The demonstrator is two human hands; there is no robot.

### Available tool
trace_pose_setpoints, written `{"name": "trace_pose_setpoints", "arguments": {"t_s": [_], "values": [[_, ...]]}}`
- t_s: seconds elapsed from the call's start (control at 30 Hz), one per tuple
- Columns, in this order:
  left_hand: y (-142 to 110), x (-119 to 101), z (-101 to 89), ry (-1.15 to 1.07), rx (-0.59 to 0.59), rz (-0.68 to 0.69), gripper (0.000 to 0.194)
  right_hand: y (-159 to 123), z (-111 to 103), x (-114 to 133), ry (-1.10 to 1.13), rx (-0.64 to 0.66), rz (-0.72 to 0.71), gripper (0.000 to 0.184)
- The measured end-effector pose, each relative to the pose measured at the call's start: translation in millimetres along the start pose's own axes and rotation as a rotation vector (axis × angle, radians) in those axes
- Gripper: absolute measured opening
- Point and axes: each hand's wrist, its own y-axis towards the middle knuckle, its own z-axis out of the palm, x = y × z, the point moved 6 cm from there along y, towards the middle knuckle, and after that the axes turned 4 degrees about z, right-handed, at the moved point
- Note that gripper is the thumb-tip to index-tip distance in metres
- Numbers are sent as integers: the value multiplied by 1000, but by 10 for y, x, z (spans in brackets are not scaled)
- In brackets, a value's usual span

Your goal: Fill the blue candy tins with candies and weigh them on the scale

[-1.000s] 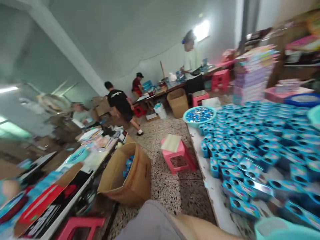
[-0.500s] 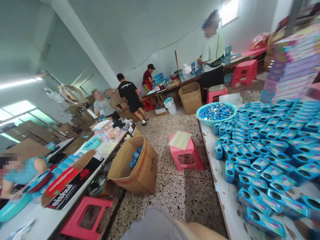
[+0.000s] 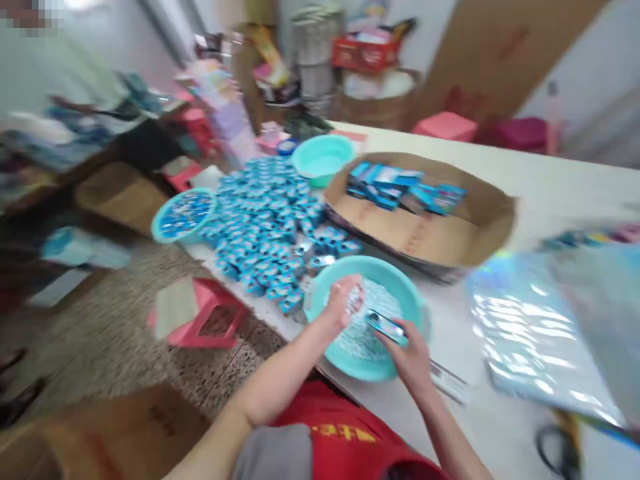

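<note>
I'm looking at a small blue rectangular packet point(image 3: 386, 327), glossy, held over the round turquoise plastic basin point(image 3: 320, 300) of tiny pale pieces. My right hand point(image 3: 413, 357) has its grip clamped on the packet's near end, fingers wrapped around it. The packet's long axis runs from that hand up and left toward my left hand point(image 3: 343, 303), which hangs just beside its far end, over the basin's middle, fingers curled loosely. The blur keeps me from telling whether that grip pinches any pieces. Both hands are close; the right is the one in contact. Beyond the basin, farther along the white surface point(image 3: 550, 180), lies a spread of small blue boxes point(image 3: 265, 227). Right of the basin sits a shallow brown cardboard tray point(image 3: 425, 233), and a sheet of shiny silver film point(image 3: 530, 333).
</note>
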Motion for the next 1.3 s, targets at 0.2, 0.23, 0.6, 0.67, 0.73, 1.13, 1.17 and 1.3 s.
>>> {"name": "trace_pose_setpoints", "arguments": {"t_s": [0.2,0.23,0.6,0.67,0.73,1.13,1.17,1.3], "values": [[-14,96,230,69,132,226,32,-59,-47,70,-57,2,43,30],[-26,124,240,88,120,237,33,-51,-30,99,-58,4,40,29],[85,178,235,41,63,215,48,-51,-57,140,-86,-47,65,27],[101,149,226,47,51,193,49,-35,-40,152,-78,-47,76,26],[107,114,246,56,67,172,50,-26,-32,159,-59,-42,96,26],[111,146,374,86,110,178,52,-10,-104,154,-45,-67,176,25],[120,144,376,86,114,172,52,-8,-108,149,-44,-74,178,25],[119,133,402,95,147,162,50,-1,-114,132,-35,-80,188,27]]}}
